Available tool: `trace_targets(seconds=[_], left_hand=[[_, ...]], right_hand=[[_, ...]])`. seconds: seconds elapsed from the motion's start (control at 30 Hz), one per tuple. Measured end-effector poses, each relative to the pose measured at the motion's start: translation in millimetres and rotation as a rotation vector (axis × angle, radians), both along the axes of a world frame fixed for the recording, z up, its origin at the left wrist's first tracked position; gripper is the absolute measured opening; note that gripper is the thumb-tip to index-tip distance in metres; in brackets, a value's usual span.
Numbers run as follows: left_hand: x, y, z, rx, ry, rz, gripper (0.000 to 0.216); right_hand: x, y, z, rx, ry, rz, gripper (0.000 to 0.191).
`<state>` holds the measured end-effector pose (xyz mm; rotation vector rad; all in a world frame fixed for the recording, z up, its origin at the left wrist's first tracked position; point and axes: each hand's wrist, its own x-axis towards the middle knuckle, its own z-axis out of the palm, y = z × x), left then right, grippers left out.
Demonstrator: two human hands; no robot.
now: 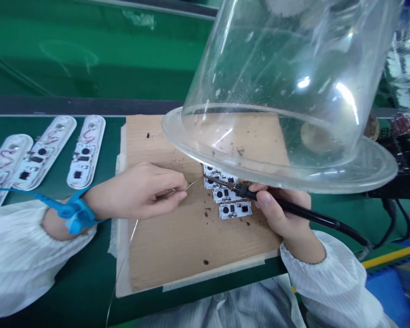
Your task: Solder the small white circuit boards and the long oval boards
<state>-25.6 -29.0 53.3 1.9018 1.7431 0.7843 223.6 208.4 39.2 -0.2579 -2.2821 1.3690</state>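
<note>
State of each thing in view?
left hand: pinching solder wire
right hand: gripping soldering iron
soldering iron: tip at the boards, contact unclear
solder wire: end near iron tip
boards: lying in a row on cardboard
wrist strap: fastened on left wrist
clear cover: raised over the boards

No legible text anywhere; tiny markings on white circuit boards and faint print on cardboard sheet too small to read.
</note>
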Motion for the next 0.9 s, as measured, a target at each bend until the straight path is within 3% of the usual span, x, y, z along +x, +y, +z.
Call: trace_targets(seconds=[0.23,0.37,0.47,0.57,0.7,0.9], left_hand=[[1,1,0.2,0.020,-0.004,-0.003,0.020],[1,2,4.4,0.086,-0.039,0.005,0.021],[1,3,7.5,0.129,-0.078,-0.004,0.024],[0,4,8.9,0.124,-0.076,-0.038,0.022],[1,5,9.3,0.103,-0.076,-0.079,0.022],[4,4,10.1,0.105,-0.066,-0.036,0.025]], right_hand=[[-3,-2,1.3,-0.018,0.037,-0.040,0.011],[-15,-6,3.9,-0.208,0.279,-0.190,0.025],[-20,-6,4.8,-0.326,0.344,-0.221,0.026],[-16,-5,2.8,-0.284,0.284,-0.190,0.018],[-6,-5,0.3,-0.212,0.211,-0.221,0.024],[-3,-4,-0.7,-0.202,0.185,-0.208,0.020]])
